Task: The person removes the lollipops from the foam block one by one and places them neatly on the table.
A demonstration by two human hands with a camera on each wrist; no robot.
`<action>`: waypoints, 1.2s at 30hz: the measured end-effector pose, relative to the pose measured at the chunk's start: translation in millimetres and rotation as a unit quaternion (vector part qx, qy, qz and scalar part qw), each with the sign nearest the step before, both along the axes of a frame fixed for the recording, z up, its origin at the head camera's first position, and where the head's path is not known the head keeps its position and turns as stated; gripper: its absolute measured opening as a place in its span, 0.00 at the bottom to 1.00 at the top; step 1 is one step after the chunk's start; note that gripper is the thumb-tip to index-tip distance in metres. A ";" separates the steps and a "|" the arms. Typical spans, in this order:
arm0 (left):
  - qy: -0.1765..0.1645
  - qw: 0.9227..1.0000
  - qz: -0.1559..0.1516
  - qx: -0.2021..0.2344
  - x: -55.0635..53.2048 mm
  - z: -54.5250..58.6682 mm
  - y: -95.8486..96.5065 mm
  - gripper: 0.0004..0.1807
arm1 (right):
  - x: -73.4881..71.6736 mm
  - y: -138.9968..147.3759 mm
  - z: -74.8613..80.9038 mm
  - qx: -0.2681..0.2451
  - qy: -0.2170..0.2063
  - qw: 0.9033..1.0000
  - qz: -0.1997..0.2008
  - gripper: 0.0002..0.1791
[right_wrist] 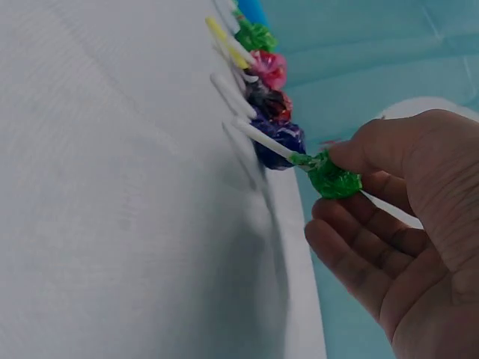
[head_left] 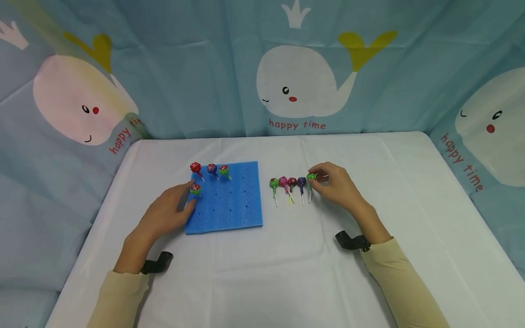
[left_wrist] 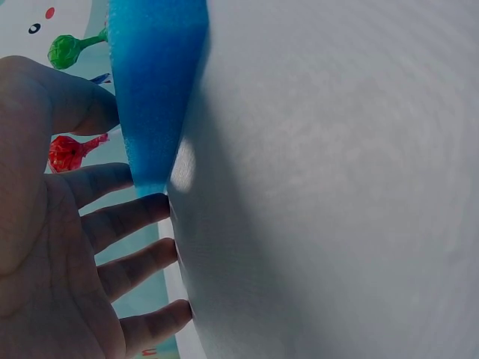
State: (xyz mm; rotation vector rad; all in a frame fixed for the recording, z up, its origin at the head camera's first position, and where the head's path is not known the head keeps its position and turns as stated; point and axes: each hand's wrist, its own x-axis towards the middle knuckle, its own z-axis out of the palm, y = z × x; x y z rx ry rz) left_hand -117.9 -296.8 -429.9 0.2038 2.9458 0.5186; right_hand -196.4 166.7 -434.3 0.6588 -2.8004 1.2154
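My right hand point(head_left: 337, 186) pinches the head of a green-wrapped lollipop point(right_wrist: 335, 178) between thumb and fingers, its white stick pointing away from the palm. Beside it lie several other lollipops in a row: a dark purple one point(head_left: 301, 181), a dark red one point(head_left: 292, 182), a pink one point(head_left: 284, 181) and a green one point(head_left: 274, 183). My left hand point(head_left: 166, 208) rests at the left edge of a blue foam board point(head_left: 229, 196), fingers spread and fairly straight. Near its fingertips a red-and-green lollipop point(head_left: 195, 189) stands in the board.
Along the board's back edge stand a red lollipop point(head_left: 195, 167), a blue-and-red one point(head_left: 212, 168) and a green-and-red one point(head_left: 223, 170). Small holes dot the rest of the foam. A white cloth covers the table point(head_left: 262, 282); a blue whale-print curtain point(head_left: 205, 68) hangs behind.
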 end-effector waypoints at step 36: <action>0.005 1.000 0.002 -0.004 -1.1 -2.9 0.4 0.36 | -3.7 -0.2 -10.2 0.049 0.008 0.999 -0.013 0.13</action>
